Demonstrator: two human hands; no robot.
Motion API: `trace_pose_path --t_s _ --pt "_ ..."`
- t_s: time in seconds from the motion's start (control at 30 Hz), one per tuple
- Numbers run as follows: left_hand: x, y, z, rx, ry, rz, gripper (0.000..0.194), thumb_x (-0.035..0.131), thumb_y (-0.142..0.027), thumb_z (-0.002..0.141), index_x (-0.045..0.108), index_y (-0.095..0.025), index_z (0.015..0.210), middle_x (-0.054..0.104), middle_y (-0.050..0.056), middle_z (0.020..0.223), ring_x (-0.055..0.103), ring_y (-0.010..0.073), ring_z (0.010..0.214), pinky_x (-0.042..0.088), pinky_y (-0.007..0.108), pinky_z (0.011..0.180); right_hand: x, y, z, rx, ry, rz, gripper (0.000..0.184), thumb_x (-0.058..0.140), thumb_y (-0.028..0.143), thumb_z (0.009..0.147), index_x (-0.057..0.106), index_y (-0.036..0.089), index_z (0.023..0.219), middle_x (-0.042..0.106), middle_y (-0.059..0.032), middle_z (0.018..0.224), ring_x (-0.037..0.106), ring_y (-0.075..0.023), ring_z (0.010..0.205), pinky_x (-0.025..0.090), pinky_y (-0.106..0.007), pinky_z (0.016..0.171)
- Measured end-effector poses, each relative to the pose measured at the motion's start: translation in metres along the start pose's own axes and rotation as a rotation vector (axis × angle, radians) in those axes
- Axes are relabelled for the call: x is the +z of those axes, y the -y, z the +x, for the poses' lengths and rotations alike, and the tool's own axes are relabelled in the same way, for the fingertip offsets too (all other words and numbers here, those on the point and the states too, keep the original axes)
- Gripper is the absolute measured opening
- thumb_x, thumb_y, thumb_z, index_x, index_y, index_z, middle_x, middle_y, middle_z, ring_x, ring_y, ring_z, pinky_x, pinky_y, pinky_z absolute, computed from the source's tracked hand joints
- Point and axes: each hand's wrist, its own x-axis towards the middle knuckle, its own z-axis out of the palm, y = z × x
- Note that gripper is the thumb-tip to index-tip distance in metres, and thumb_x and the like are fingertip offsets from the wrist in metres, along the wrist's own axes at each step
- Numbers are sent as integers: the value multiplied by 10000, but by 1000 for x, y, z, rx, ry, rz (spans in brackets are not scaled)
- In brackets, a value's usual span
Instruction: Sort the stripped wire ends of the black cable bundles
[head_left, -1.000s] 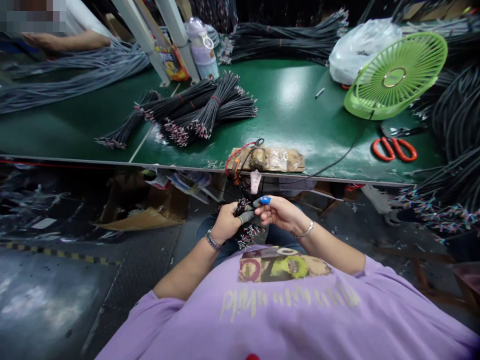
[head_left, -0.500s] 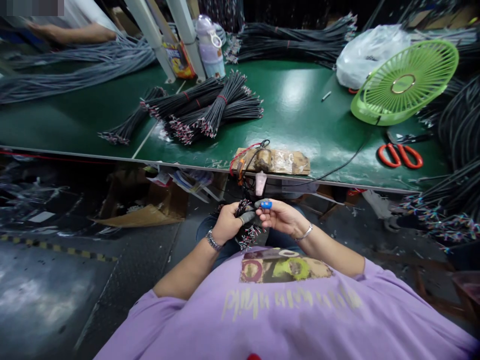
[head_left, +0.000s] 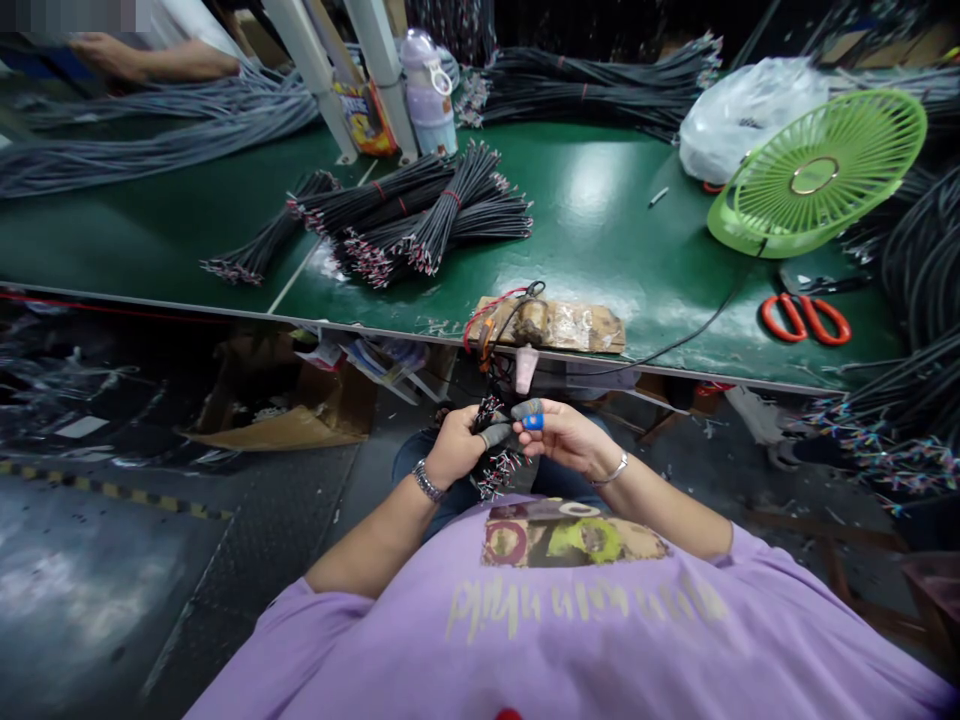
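My left hand (head_left: 454, 447) grips a small bundle of black cables (head_left: 496, 462) with stripped coloured wire ends, held over my lap below the bench edge. My right hand (head_left: 562, 436), with a grey and a blue finger cot on its fingertips, pinches at wire ends at the top of that bundle. Both hands touch the bundle. Just above them a taped brown block (head_left: 555, 324) with red and black leads sits on the edge of the green bench (head_left: 600, 230).
Tied bundles of black cables (head_left: 420, 215) lie mid-bench. A green fan (head_left: 817, 170), red-handled scissors (head_left: 806, 318) and a white plastic bag (head_left: 739, 100) are at the right. More cables (head_left: 911, 380) pile at the far right. Another person's arm (head_left: 150, 60) rests at the far left.
My hands have stayed together on the bundle with small finger shifts; the view has drifted slightly so the bench appears a little to the right.
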Motion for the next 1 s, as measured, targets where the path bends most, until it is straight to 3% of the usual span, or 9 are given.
trace_pose_path --t_s 0.17,0.27,0.47,0.7,0.8,0.9,1.0 --pt "-1 0 1 -29 57 -67 320 764 -395 616 655 -105 696 614 9 613 504 104 564 419 230 567 6 4 -3 -186 -66 -224 257 790 217 607 658 130 809 713 -39 734 662 -106 598 533 -185 530" --pt "-2 -1 2 -23 84 -76 317 751 -395 637 663 -105 733 624 14 631 515 105 570 430 229 569 8 8 -5 -227 -58 -306 259 785 255 616 672 134 815 706 -31 709 656 -104 596 516 -184 528" --pt "-7 -7 2 39 23 21 304 768 -312 623 656 -123 834 626 -6 666 536 104 602 457 222 602 6 10 -3 -218 -43 -360 248 776 298 621 661 142 777 704 -31 715 639 -102 577 499 -203 532" --pt "-13 -11 2 11 228 33 265 751 -292 640 691 -117 829 673 21 725 544 105 595 464 235 606 8 11 -2 -174 42 -471 182 734 265 630 645 126 704 645 -3 597 572 -85 508 456 -209 520" --pt "-14 -12 2 -42 277 -30 269 767 -293 617 690 -110 798 659 13 660 543 103 554 459 236 579 10 9 1 -206 -38 -450 145 711 240 627 627 130 672 620 12 555 543 -75 481 436 -202 511" --pt "-16 -15 0 -77 214 -132 256 776 -285 611 677 -107 767 628 -2 582 543 101 516 448 228 546 9 8 5 -258 -168 -349 174 712 276 648 609 149 707 638 12 592 531 -70 478 435 -200 502" --pt "-18 -18 0 -77 146 -231 257 772 -275 626 672 -107 792 604 -12 544 524 90 471 425 215 496 6 13 10 -247 -205 -183 254 672 404 735 584 166 752 660 -5 661 545 -79 496 478 -223 520"
